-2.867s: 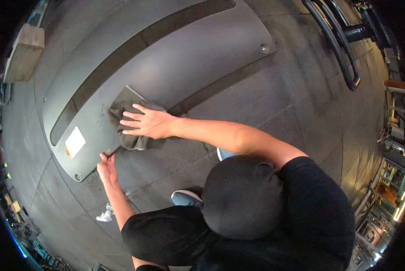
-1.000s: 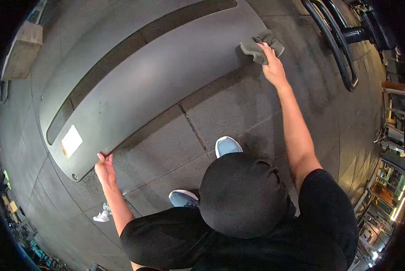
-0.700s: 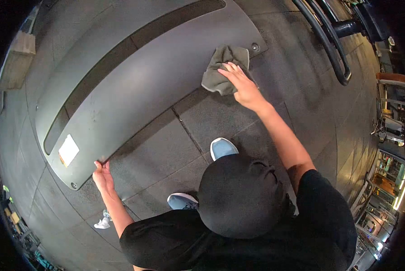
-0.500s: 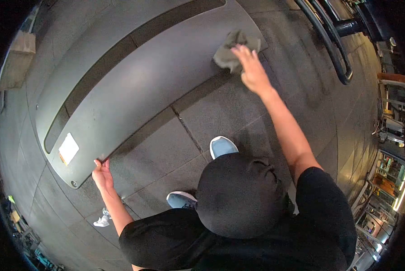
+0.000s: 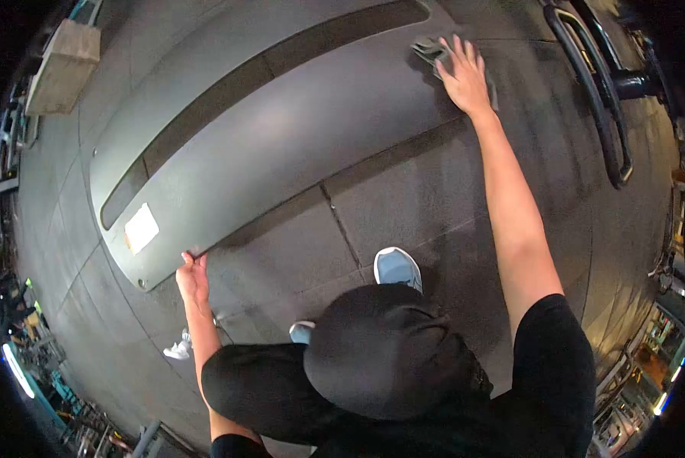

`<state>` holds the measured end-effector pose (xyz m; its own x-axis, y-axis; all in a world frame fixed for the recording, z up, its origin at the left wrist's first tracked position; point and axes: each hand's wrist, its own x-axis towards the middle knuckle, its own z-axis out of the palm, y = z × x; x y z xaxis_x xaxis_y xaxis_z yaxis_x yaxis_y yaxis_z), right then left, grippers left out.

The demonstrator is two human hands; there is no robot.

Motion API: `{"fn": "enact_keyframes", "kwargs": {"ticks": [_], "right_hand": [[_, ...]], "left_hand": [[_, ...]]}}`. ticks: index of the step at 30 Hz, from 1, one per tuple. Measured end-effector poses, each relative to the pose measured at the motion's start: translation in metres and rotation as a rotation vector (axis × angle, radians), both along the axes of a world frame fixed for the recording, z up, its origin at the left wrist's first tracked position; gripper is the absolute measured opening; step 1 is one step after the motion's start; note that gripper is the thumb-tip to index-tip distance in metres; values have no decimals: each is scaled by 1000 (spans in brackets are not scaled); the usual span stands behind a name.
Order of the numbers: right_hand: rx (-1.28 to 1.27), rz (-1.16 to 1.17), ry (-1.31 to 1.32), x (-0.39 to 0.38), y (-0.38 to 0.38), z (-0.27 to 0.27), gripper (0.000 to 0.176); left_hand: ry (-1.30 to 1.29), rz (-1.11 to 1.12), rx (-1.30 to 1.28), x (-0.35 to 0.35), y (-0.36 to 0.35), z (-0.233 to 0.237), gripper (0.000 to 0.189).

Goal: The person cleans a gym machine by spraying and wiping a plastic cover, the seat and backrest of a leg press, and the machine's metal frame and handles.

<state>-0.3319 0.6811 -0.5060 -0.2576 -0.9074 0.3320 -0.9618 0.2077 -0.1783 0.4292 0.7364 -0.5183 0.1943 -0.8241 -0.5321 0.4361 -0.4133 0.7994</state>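
A large grey curved panel [image 5: 281,137] with a long slot spans the upper left, above the dark tiled floor. A white label [image 5: 142,228] is stuck near its left end. At the panel's lower left edge, my left hand [image 5: 193,278] grips the rim between thumb and fingers. My right hand [image 5: 465,76] lies spread over a dark grey-green cloth [image 5: 432,52] at the panel's right end. Part of the cloth is hidden beneath the palm.
Black metal tubing [image 5: 598,107] stands at the upper right. A concrete-like block [image 5: 65,67] is at the upper left. White crumpled material [image 5: 178,347] lies on the floor [image 5: 281,267] near my left forearm. Shelves or equipment line both lower sides.
My right hand and the cloth have moved up and right, to the panel's far right end. My left hand still holds the lower left edge. The whole view has shifted.
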Motion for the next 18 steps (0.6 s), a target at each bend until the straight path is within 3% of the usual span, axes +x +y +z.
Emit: {"fn": "enact_keyframes", "kwargs": {"ticks": [1,6,9,10,13,15,18], "right_hand": [[-4,65,75,16,-19,-1,63],[84,378,-28,166,-117,18,72],[325,585,-199,300,-135,51,78],[197,646,-141,344,-129,40,82],[242,812,-242,442,-128,34,83],[119,891,-195,474,-120,19,80],[157,855,-183,475,-122,17,72]], "left_hand": [[-15,17,12,-2,3,2,32],[30,-40,5,7,3,-9,30],[-12,37,13,-13,3,1,28],[-4,41,3,-16,1,0,27],[26,75,-22,-21,4,-4,26],[-1,67,-12,-30,7,10,25],[44,81,-38,-28,8,-2,19]]}}
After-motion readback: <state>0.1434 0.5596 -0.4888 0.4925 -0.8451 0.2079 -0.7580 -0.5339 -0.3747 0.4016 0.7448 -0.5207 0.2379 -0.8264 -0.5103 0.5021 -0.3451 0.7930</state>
